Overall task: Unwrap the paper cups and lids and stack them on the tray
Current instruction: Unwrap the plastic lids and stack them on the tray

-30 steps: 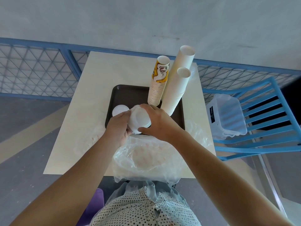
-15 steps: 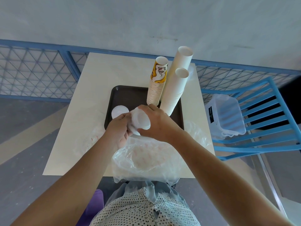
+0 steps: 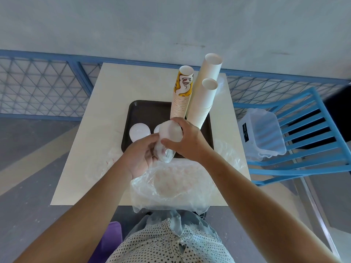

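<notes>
1. The lids point(image 3: 170, 132), half sleeved in clear wrap point(image 3: 164, 154), are held just above the tray's point(image 3: 150, 112) near edge.
2. The right hand point(image 3: 188, 143) has its grip closed round the lids; the left hand point(image 3: 140, 158) pinches the wrap.
3. A hard tug could likely scatter lids off the tray onto the worktop point(image 3: 114, 103).
4. A jerked right hand might topple the tall cups point(image 3: 205, 95) on the tray's far side.

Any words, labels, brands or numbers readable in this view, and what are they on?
No text is legible in this view.
Dark label on the clear plastic tub: white print, too small to read.
Plastic wrapper at the table's near edge: red print, blurred.
Yellow cup stack: brown swirl drawing, no readable words.
</notes>
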Tool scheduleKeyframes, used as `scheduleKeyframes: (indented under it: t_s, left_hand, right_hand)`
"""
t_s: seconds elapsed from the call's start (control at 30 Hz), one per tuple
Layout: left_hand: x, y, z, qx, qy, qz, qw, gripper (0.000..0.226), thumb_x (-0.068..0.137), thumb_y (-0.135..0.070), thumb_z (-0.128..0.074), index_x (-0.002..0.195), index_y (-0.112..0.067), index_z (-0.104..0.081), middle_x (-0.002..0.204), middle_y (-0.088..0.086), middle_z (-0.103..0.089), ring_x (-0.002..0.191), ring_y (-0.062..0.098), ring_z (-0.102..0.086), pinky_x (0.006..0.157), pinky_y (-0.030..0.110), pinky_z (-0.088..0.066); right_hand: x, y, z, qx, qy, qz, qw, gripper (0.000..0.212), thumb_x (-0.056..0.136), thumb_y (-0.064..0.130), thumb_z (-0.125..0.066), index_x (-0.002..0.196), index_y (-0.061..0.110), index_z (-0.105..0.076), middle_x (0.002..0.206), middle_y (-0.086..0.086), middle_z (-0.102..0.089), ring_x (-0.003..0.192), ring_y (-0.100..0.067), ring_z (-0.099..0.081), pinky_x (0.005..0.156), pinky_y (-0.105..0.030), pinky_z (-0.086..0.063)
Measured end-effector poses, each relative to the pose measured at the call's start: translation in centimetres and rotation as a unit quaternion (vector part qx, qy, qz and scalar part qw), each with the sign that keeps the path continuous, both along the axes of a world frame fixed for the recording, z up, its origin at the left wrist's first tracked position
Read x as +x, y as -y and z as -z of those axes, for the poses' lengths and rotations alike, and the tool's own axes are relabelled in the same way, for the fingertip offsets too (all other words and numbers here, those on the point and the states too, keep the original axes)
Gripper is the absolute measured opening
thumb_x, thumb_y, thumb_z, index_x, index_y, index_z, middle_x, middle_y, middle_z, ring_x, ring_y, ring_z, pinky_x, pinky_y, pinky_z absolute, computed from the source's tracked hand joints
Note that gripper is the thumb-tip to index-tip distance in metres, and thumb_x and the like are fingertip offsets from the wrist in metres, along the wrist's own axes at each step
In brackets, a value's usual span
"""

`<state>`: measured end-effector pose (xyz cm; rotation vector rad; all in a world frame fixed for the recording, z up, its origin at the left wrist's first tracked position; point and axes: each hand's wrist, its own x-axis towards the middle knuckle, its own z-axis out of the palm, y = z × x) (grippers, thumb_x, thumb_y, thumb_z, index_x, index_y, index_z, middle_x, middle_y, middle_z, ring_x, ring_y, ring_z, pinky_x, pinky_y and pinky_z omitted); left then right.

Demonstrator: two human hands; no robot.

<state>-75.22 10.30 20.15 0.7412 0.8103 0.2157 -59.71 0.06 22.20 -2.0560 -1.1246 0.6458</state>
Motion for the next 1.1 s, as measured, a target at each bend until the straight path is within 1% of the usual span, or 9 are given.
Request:
scheduleKeyframes:
  t_s: [0.13, 0.27, 0.43, 0.5, 0.63, 0.73, 0.83, 1.0, 1.1]
  left_hand:
    - [0.1, -0.1, 0.4, 0.005, -0.014, 0.004, 1.000, 0.040, 0.104, -0.039, -0.059, 0.133, -0.013, -0.066, 0.128, 0.013, -0.073, 0.117, 0.026, -0.069, 0.099, 0.039, -0.057]
    - [0.1, -0.2, 0.3, 0.038, -0.019, 0.013, 0.999, 0.039, 0.103, -0.037, -0.061, 0.131, -0.010, -0.068, 0.127, 0.014, -0.073, 0.121, 0.029, -0.067, 0.111, 0.043, -0.050]
    - [-0.3, -0.3, 0.3, 0.066, -0.025, 0.014, 0.997, 0.041, 0.101, -0.034, -0.065, 0.127, -0.003, -0.069, 0.126, 0.019, -0.071, 0.116, 0.029, -0.066, 0.114, 0.043, -0.048]
    - [-0.2, -0.2, 0.3, 0.063, -0.023, 0.014, 0.998, 0.038, 0.102, -0.034, -0.065, 0.125, -0.005, -0.071, 0.125, 0.016, -0.073, 0.117, 0.027, -0.068, 0.110, 0.040, -0.051]
    - [-0.2, 0.2, 0.4, 0.086, -0.033, 0.030, 0.995, 0.033, 0.102, -0.033, -0.063, 0.117, -0.006, -0.074, 0.105, 0.003, -0.079, 0.095, 0.010, -0.074, 0.082, 0.021, -0.053]
    - [-0.4, 0.2, 1.1, 0.108, -0.074, 0.030, 0.991, 0.035, 0.096, -0.035, -0.074, 0.117, -0.007, -0.076, 0.113, 0.002, -0.078, 0.107, 0.014, -0.070, 0.094, 0.027, -0.048]
    - [-1.0, 0.0, 1.6, 0.147, -0.137, 0.038, 0.979, 0.038, 0.085, -0.046, -0.079, 0.103, -0.013, -0.079, 0.093, 0.002, -0.072, 0.086, 0.015, -0.064, 0.083, 0.035, -0.044]
    - [-1.6, 0.3, 1.9, 0.238, -0.173, 0.057, 0.954, 0.018, 0.095, -0.039, -0.071, 0.100, -0.025, -0.081, 0.096, -0.004, -0.079, 0.091, 0.011, -0.072, 0.072, 0.022, -0.050]
    - [-1.8, 0.6, 2.3, 0.277, -0.188, 0.071, 0.939, 0.015, 0.095, -0.039, -0.070, 0.098, -0.031, -0.082, 0.093, -0.008, -0.078, 0.096, 0.013, -0.072, 0.081, 0.028, -0.054]
  right_hand:
    - [0.2, 0.3, -0.4, -0.001, 0.017, -0.030, 0.999, 0.084, 0.078, 0.044, -0.088, 0.149, 0.029, -0.047, 0.142, 0.005, -0.055, 0.124, -0.017, -0.052, 0.104, -0.031, -0.049]
    - [0.1, 0.4, -0.7, -0.004, 0.075, -0.064, 0.995, 0.087, 0.078, 0.044, -0.089, 0.152, 0.025, -0.045, 0.146, 0.002, -0.055, 0.128, -0.017, -0.052, 0.102, -0.023, -0.038]
    - [-0.1, 0.4, -1.1, -0.002, 0.119, -0.090, 0.989, 0.083, 0.075, 0.045, -0.091, 0.144, 0.021, -0.051, 0.135, 0.000, -0.061, 0.119, -0.021, -0.057, 0.102, -0.034, -0.048]
    - [0.0, 0.4, -1.1, 0.004, 0.109, -0.085, 0.990, 0.081, 0.074, 0.045, -0.092, 0.141, 0.021, -0.053, 0.132, 0.001, -0.062, 0.115, -0.020, -0.058, 0.100, -0.032, -0.049]
    - [0.4, 0.5, -1.0, 0.014, 0.080, -0.057, 0.995, 0.078, 0.073, 0.042, -0.093, 0.138, 0.023, -0.054, 0.132, 0.001, -0.062, 0.114, -0.020, -0.058, 0.097, -0.034, -0.054]
    - [1.2, 0.7, -1.2, 0.007, 0.066, -0.033, 0.997, 0.076, 0.075, 0.040, -0.092, 0.139, 0.024, -0.054, 0.134, 0.002, -0.060, 0.115, -0.019, -0.055, 0.096, -0.033, -0.053]
    - [2.5, 1.1, -1.5, -0.011, 0.092, -0.020, 0.995, 0.077, 0.075, 0.039, -0.091, 0.140, 0.024, -0.053, 0.134, 0.001, -0.060, 0.113, -0.019, -0.055, 0.093, -0.035, -0.051]
    - [5.0, 2.5, -1.2, -0.064, 0.175, -0.027, 0.982, 0.079, 0.076, 0.037, -0.091, 0.142, 0.021, -0.050, 0.134, -0.004, -0.055, 0.113, -0.025, -0.056, 0.092, -0.039, -0.054]
    - [5.8, 3.1, -0.2, -0.112, 0.205, -0.035, 0.972, 0.082, 0.076, 0.040, -0.090, 0.144, 0.021, -0.048, 0.144, -0.008, -0.045, 0.119, -0.031, -0.056, 0.096, -0.041, -0.054]
